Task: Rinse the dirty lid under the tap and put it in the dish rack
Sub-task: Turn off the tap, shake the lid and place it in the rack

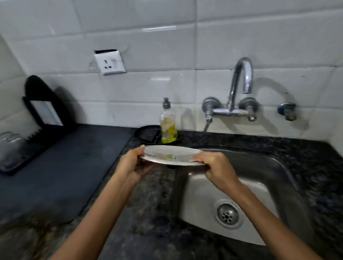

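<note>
A round steel lid (171, 155) with yellowish food smears is held almost flat above the left rim of the sink (278, 175). My left hand (131, 165) grips its left edge and my right hand (217, 167) grips its right edge. The chrome tap (242, 79) curves out from the tiled wall, up and to the right of the lid; no water shows at its spout. The black dish rack (13, 157) sits at the far left on a dark mat, with a clear container in it.
A dish soap bottle (168, 124) stands on a black round dish (146, 132) just behind the lid. A wall socket (110, 62) is above. A smaller blue tap (287, 110) sits at the right. The sink drain (228, 213) lies below my right forearm. Dark granite counter surrounds the sink.
</note>
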`<state>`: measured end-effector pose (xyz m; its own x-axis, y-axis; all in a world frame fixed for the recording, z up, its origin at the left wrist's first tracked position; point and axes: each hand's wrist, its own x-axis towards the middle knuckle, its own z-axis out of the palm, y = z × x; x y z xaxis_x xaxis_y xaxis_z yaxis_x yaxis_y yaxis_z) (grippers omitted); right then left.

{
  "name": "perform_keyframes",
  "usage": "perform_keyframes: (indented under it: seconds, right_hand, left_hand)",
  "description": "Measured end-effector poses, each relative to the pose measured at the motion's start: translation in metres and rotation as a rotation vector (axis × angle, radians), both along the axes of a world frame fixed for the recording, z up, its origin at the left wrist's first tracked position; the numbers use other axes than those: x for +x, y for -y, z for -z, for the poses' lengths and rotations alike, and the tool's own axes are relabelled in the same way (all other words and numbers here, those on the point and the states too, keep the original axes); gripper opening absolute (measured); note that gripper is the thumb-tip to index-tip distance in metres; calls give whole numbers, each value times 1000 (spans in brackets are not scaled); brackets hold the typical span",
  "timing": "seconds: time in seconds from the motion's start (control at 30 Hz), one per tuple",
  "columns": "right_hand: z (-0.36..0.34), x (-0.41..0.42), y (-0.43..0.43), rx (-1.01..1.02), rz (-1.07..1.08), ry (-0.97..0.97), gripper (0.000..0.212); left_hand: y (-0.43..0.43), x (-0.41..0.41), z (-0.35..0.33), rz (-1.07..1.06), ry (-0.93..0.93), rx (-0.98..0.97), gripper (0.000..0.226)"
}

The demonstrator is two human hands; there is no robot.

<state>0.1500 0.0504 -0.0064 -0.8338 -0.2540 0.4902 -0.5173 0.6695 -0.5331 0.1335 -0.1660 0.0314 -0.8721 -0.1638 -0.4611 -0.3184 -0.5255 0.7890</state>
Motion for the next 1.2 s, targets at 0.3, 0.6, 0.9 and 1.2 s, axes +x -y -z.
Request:
perform_keyframes:
  seconds: [0.3, 0.6, 0.9, 1.2]
  right_hand:
    - [-69, -29, 220, -406, -53, 76, 15]
    - [-88, -116, 395, -483, -98, 141, 26]
    - [-68, -269, 566, -607, -44, 268, 11]
    - [-13, -365, 671, -544, -24, 304, 10]
  left_hand:
    - [231, 57, -41, -43, -139, -254, 23]
    - [385, 43, -15, -191, -111, -981, 25]
    - [480, -74, 35, 37, -30, -1450, 37]
    - [530, -164, 90, 252, 12, -1532, 43]
